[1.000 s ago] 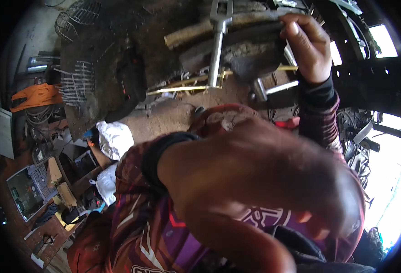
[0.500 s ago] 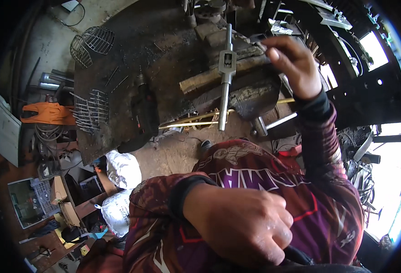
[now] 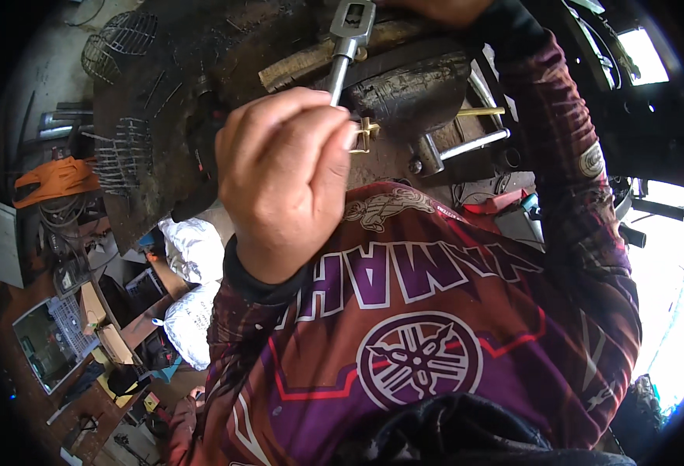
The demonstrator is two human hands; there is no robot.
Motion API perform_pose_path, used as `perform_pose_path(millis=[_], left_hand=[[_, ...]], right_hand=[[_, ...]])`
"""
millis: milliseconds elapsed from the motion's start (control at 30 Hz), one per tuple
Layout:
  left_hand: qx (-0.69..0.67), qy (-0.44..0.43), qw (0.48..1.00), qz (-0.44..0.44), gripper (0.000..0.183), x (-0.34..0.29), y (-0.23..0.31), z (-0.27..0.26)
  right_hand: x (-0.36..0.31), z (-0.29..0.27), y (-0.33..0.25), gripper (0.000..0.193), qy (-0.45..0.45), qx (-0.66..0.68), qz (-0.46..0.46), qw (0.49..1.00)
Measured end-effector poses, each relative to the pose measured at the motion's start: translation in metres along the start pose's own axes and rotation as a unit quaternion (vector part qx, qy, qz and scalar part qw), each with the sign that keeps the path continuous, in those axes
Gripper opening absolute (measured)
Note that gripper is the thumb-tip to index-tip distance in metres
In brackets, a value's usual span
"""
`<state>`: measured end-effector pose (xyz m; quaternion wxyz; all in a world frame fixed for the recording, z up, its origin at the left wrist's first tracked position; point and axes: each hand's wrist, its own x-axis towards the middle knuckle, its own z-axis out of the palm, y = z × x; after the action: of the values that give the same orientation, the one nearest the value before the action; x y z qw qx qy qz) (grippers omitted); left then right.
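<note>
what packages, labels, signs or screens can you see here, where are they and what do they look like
Flat panel, perhaps a screen: lower left on the cluttered floor, rectangular, grey-green face, pale frame.
White bags: left of the left hand's forearm, crumpled, one above another.
Small cardboard boxes: lower left beside the panel, tan.
No sign is visible.

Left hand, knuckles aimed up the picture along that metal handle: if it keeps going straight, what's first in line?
Probably the dark vise jaw block or the wooden strip beside it. The left hand grips the steel handle, which runs up towards both. Depth is unclear from this single view.
</note>
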<state>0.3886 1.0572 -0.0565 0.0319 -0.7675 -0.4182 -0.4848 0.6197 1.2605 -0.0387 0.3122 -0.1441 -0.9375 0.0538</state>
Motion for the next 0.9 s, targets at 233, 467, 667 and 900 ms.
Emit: perform_pose_path(millis=[233,467,667,900], left_hand=[[0.044,0.035,0.995,-0.085,0.011,0.020,-0.065,-0.002],[0.020,-0.090,0.990,-0.104,0.029,0.077,-0.098,0.038],[-0.182,-0.240,0.940,-0.160,0.026,0.102,-0.059,0.037],[-0.046,-0.094,0.994,0.041,0.030,0.027,-0.013,-0.001]], right_hand=[[-0.049,-0.057,-0.077,0.032,-0.118,0.050,0.320,0.939],[-0.040,-0.026,-0.143,0.019,0.015,0.045,0.120,0.992],[-0.014,0.008,-0.146,0.021,0.035,0.032,0.072,0.996],[-0.022,-0.013,-0.071,0.023,0.146,0.050,0.201,0.967]])
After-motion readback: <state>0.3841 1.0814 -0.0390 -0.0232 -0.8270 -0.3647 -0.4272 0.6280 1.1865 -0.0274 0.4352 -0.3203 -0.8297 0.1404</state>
